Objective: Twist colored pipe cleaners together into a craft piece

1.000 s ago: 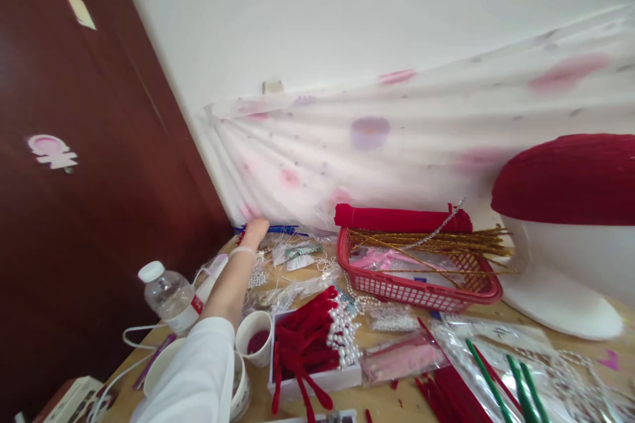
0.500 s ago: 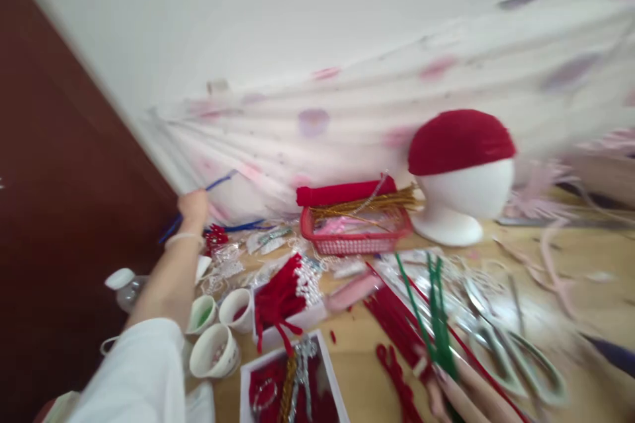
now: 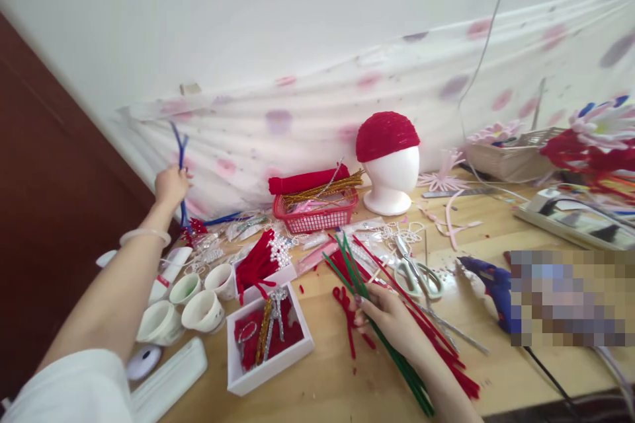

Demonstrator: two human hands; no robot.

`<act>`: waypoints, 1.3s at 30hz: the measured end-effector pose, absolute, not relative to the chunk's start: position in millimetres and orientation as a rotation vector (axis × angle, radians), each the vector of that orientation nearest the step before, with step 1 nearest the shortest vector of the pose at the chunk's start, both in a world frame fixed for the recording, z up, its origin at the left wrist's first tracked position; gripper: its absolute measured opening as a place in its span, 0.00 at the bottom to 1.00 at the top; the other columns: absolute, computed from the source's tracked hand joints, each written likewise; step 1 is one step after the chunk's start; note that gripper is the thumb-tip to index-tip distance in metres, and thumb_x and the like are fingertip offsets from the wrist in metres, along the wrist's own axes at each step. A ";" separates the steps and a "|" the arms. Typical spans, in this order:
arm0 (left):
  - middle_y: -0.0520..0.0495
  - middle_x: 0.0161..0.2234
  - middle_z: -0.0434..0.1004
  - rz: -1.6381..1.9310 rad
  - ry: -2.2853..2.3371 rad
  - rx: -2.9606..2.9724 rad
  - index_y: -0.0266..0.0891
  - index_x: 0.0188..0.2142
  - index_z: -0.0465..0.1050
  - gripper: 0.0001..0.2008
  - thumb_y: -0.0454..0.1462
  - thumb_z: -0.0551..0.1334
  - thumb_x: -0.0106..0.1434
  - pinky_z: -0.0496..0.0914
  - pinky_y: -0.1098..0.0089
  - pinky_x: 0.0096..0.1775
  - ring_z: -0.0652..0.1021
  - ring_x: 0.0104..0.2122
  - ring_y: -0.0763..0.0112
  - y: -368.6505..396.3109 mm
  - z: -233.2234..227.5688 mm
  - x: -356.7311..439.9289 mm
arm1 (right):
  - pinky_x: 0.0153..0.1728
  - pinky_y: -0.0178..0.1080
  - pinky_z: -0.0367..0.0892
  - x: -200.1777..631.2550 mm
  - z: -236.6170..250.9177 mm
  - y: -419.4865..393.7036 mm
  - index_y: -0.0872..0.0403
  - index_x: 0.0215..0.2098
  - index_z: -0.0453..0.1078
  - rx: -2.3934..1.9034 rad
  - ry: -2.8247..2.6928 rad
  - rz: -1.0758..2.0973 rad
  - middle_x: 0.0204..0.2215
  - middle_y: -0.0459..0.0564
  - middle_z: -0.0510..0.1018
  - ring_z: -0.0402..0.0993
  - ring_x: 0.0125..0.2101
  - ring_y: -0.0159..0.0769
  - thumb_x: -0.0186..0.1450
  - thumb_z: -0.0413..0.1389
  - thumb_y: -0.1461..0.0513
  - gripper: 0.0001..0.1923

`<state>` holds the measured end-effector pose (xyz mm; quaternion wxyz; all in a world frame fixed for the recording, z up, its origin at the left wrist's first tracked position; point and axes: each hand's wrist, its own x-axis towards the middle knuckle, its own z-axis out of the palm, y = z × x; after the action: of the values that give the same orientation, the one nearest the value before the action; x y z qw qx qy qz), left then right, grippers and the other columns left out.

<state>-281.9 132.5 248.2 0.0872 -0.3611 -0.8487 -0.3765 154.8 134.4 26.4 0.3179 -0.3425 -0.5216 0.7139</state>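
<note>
My left hand [image 3: 171, 186] is closed around a few blue pipe cleaners [image 3: 181, 149] held upright at the far left, near the curtain. More blue pipe cleaners [image 3: 225, 218] lie on the table to its right. At the front right, my right hand [image 3: 389, 320] grips a bundle of green pipe cleaners [image 3: 397, 363] running diagonally across the palm. Beneath and beside this hand lie long red pipe cleaners [image 3: 439, 340]. Bent red pieces [image 3: 346, 314] rest just left of its fingers.
A white foam head [image 3: 391, 178] with a red cap [image 3: 387, 135] stands behind a red basket [image 3: 317, 219]. White boxes [image 3: 275, 370], several cups [image 3: 203, 310], scissors [image 3: 417, 271], a blue glue gun [image 3: 491, 284] and a power strip [image 3: 550, 201] crowd the table.
My left hand has raised the blue pipe cleaners from a slanted to an upright position. My right hand still holds the green bundle. The view has swung right, showing the glue gun and power strip.
</note>
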 end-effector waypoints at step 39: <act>0.51 0.28 0.77 -2.874 -2.711 -1.382 0.38 0.30 0.74 0.08 0.36 0.71 0.53 0.74 0.72 0.30 0.77 0.25 0.74 122.5 71.1 -9.9 | 0.33 0.39 0.69 198.8 37.0 162.2 0.54 0.42 0.68 -1.269 -1.946 0.923 0.34 0.53 0.79 0.75 0.32 0.39 0.67 0.46 0.55 0.15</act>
<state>-9.9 122.5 71.1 -0.4987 -0.2861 -0.5614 -0.5952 198.8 162.2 37.0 0.3156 -0.4817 -0.7386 0.3504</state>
